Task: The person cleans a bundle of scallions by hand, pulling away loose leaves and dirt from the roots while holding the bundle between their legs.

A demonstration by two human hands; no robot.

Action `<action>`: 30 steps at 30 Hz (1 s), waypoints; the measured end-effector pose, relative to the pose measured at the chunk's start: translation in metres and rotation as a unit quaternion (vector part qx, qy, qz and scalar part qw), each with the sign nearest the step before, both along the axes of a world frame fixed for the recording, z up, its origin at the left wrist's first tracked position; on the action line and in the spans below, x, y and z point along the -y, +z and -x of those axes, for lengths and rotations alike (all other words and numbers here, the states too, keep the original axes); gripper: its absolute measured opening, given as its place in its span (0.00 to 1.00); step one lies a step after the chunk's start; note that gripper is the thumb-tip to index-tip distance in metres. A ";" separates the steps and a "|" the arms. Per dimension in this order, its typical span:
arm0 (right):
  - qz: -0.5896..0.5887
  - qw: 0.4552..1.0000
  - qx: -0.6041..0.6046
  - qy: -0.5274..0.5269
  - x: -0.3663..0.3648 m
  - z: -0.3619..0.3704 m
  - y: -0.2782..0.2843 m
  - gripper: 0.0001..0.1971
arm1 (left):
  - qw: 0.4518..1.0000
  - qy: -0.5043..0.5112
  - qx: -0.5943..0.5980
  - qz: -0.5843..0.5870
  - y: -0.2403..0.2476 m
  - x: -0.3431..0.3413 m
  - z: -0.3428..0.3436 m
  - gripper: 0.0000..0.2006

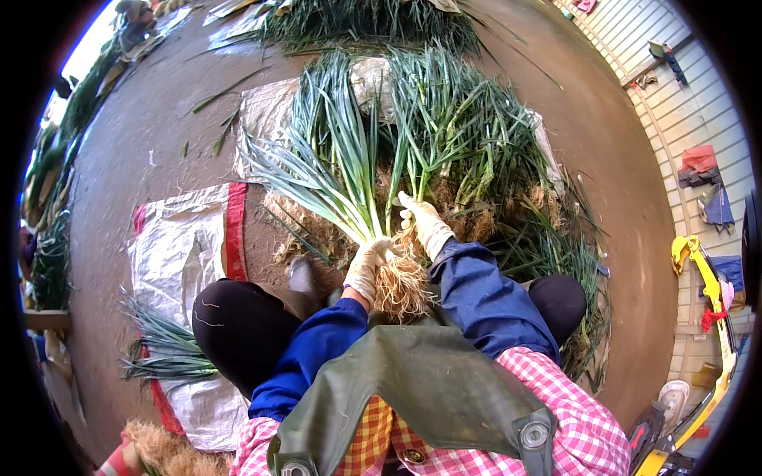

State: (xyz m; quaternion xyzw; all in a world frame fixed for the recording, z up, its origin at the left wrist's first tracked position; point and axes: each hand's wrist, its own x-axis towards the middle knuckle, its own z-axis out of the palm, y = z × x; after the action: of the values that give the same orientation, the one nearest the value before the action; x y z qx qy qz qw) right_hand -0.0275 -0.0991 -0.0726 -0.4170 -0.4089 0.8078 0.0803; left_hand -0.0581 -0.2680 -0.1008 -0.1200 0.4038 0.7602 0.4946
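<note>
My left hand (370,266), in a pale work glove, is closed around the white lower stems of a bunch of green onions (349,186). Their long leaves fan up and to the left, and the tan roots (403,287) hang out below, over my lap. Just to the right, my right hand (427,226), gloved as well, has its fingers closed at the lower stalk of a green onion (391,202). Beyond both hands lies a big pile of green onions (468,119), roots toward me, leaves pointing away.
A white sack with red edging (178,246) lies at my left, with a few green onions (171,341) on it. Another heap of green onions (373,24) is at the far end. A yellow metal frame (718,349) stands by the right wall.
</note>
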 end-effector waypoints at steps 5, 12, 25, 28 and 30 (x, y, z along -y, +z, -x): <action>-0.027 0.999 -0.017 0.016 -0.014 0.021 -0.033 0.09 | 0.999 -0.049 -0.013 -0.002 0.017 -0.002 -0.007 0.07; -0.100 0.994 0.035 0.009 -0.009 0.019 -0.036 0.08 | 0.991 -0.064 -0.099 0.057 -0.005 -0.003 -0.002 0.08; -0.048 0.995 -0.053 0.073 0.004 -0.008 -0.021 0.07 | 0.999 0.000 0.035 0.005 0.035 -0.007 -0.011 0.11; -0.046 0.995 -0.040 0.082 -0.002 -0.016 -0.021 0.11 | 0.998 -0.002 0.060 0.008 0.025 -0.010 -0.007 0.09; -0.043 0.997 -0.030 0.051 0.003 -0.012 -0.018 0.13 | 0.999 0.013 0.036 0.028 0.014 -0.005 -0.007 0.09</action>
State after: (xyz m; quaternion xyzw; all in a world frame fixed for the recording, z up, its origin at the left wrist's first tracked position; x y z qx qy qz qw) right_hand -0.0157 -0.1024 -0.0910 -0.3670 -0.4615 0.8047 0.0691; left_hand -0.0514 -0.2630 -0.0866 -0.1663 0.4057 0.7501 0.4951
